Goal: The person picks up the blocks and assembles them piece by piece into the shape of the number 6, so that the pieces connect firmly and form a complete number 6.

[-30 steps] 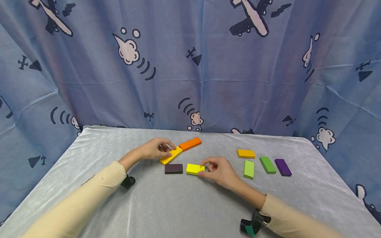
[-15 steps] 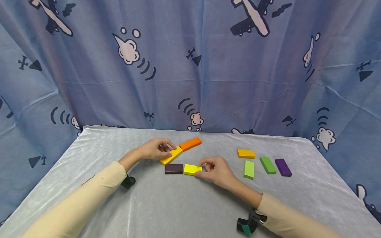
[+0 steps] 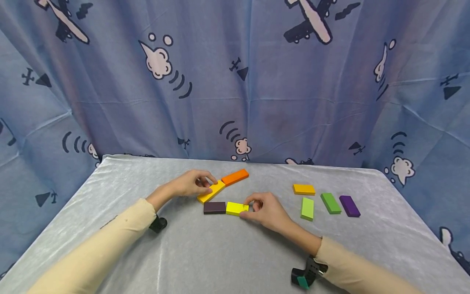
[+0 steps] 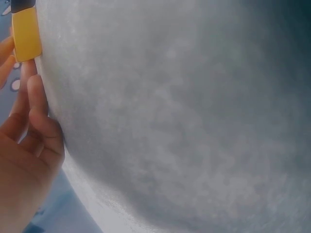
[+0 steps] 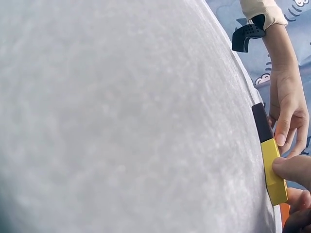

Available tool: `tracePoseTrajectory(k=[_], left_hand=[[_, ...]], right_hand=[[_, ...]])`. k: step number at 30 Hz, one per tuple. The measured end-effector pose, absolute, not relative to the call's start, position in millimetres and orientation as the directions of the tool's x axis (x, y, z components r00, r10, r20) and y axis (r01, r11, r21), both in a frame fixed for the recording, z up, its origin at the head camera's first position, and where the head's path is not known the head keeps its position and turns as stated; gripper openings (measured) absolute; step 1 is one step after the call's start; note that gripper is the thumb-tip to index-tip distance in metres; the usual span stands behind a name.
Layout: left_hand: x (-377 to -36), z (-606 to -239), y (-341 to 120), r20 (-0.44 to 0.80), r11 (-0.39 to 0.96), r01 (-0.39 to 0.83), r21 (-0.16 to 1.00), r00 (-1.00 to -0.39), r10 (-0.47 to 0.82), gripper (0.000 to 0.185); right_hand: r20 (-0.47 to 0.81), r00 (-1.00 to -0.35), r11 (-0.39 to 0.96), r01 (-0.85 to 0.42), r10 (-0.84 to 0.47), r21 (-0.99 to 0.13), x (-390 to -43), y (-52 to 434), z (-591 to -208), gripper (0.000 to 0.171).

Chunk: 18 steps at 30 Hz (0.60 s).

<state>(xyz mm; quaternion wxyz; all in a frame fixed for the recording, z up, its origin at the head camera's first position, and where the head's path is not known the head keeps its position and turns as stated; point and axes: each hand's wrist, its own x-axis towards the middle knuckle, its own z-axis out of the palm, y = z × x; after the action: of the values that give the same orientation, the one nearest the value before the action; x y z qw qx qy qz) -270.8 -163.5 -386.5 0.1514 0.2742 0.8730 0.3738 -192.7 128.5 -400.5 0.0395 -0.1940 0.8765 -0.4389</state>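
My left hand [image 3: 191,183] pinches an amber rectangular block [image 3: 216,188] that lies slantwise on the cloth. An orange block [image 3: 235,177] meets its far end. Thumb and index finger of my right hand [image 3: 269,210] pinch the right end of a bright yellow block [image 3: 235,208]. Its left end is against, or very close to, a dark brown block [image 3: 214,208]. In the right wrist view the thumb lies on the yellow block [image 5: 273,170], with the dark block [image 5: 263,122] end to end with it. My left hand [image 4: 29,141] shows at the left wrist view's edge.
On the right lie a yellow-orange block [image 3: 303,189], a light green block [image 3: 307,209], a green block [image 3: 331,203] and a purple block [image 3: 350,206]. Pale grey cloth [image 3: 220,253] covers the table; a blue patterned curtain [image 3: 205,114] hangs behind.
My right hand has slid the yellow block left, closing its gap with the dark block; it barely moves in the last half second. My left hand has stayed in place on the amber block.
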Motion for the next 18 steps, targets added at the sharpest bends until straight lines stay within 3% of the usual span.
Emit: tracePoseTrajectory(k=[18], left_hand=[[-271.1, -387.3, -162.3, -0.069, 0.59, 0.361, 0.722, -0.811, 0.581, 0.026]], right_hand=[[0.094, -0.919, 0.522, -0.299, -0.382, -0.799, -192.6, 128.7, -399.3, 0.025]])
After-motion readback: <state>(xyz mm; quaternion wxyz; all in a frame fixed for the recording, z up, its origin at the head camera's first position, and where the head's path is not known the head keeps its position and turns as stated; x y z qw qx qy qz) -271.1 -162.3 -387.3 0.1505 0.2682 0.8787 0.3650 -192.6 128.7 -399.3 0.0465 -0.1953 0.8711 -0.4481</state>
